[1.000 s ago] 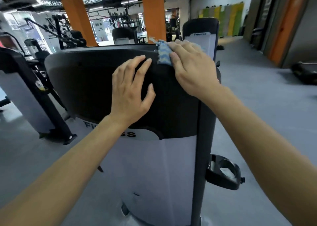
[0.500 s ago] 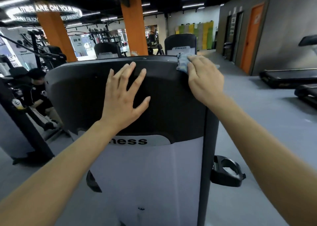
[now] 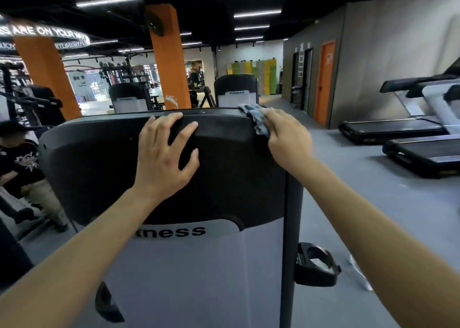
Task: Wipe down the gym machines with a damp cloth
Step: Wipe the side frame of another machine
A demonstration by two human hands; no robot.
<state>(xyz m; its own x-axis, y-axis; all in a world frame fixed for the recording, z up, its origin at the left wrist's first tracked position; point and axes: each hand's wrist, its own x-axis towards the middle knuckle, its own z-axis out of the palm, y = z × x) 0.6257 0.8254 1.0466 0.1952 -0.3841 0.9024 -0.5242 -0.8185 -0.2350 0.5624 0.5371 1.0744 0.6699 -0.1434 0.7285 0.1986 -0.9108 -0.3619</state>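
A gym machine's weight-stack cover stands right in front of me, with a black rounded top point(image 3: 99, 168) and a grey lower panel marked "Fitness". My left hand point(image 3: 164, 158) lies flat on the black top, fingers spread and reaching its upper edge. A blue and white cloth point(image 3: 256, 118) sits on the top right corner of the cover. My right hand point(image 3: 286, 136) presses the cloth against that corner; its fingers are over the cloth and partly hidden behind it.
A black cup holder point(image 3: 316, 265) juts from the machine's right side. Two treadmills point(image 3: 408, 138) stand at the right. A person in a black shirt point(image 3: 22, 168) sits at the left. More machines point(image 3: 236, 91) and orange pillars point(image 3: 169, 63) stand behind.
My right hand has slid the cloth rightward along the top edge to the right corner. My left hand has shifted slightly up toward the edge. The camera view has tilted upward.
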